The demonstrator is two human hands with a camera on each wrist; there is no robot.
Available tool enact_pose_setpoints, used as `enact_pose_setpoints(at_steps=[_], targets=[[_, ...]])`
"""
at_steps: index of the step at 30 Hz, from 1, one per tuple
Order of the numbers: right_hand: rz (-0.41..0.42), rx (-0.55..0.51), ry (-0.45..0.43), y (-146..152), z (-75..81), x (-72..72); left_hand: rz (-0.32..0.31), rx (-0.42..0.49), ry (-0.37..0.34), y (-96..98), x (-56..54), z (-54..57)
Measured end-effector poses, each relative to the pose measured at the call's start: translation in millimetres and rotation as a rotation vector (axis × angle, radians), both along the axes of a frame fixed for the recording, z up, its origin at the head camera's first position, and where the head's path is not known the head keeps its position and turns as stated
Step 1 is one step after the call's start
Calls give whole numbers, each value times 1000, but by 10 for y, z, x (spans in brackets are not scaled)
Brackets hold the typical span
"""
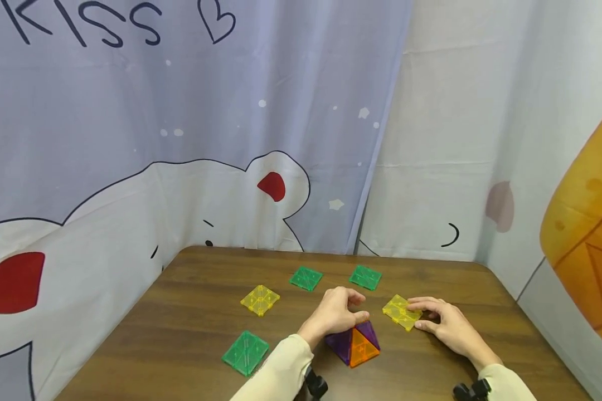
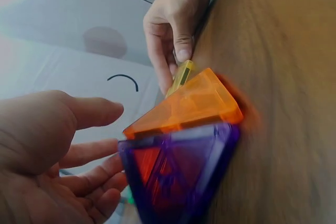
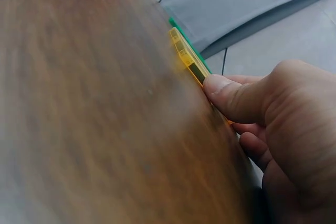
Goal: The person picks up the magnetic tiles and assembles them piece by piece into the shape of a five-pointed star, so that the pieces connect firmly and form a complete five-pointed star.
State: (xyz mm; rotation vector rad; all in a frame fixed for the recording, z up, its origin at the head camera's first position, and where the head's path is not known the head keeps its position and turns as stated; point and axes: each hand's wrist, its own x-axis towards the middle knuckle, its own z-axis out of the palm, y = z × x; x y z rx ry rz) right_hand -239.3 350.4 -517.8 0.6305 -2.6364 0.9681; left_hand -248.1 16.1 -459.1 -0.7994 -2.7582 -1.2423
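A small pyramid of see-through triangular magnetic tiles, with orange [image 1: 363, 350] and purple [image 2: 178, 169] faces, stands on the wooden table [image 1: 411, 370]. My left hand [image 1: 335, 313] is over its far side, thumb and fingers spread apart with nothing between them. In the left wrist view, its fingertips come right up to the pyramid's tip. To the right, a yellow square magnetic tile [image 1: 399, 311] lies flat. My right hand [image 1: 448, 326] pinches this tile's right-hand edge, thumb on the near side and fingers across the far corner.
Two green square tiles [image 1: 306, 278] [image 1: 365, 277] lie near the table's back edge. Another yellow square tile [image 1: 260, 300] and a larger-looking green tile [image 1: 246, 353] are on the left. Printed curtains [image 1: 221, 206] hang behind the table and along its right.
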Motion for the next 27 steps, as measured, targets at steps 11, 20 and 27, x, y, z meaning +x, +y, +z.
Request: enact_pose_setpoints(at_steps=[11,20,27], targets=[[60,-9,-32,-161,-92,-16,26,-91,54,204,-271,-321],[61,33,20,-218,-43,-35,93,-148,6,307,-254,-195],[46,34,40,-262,-40,-65,169,-206,55,428,-247,-144]])
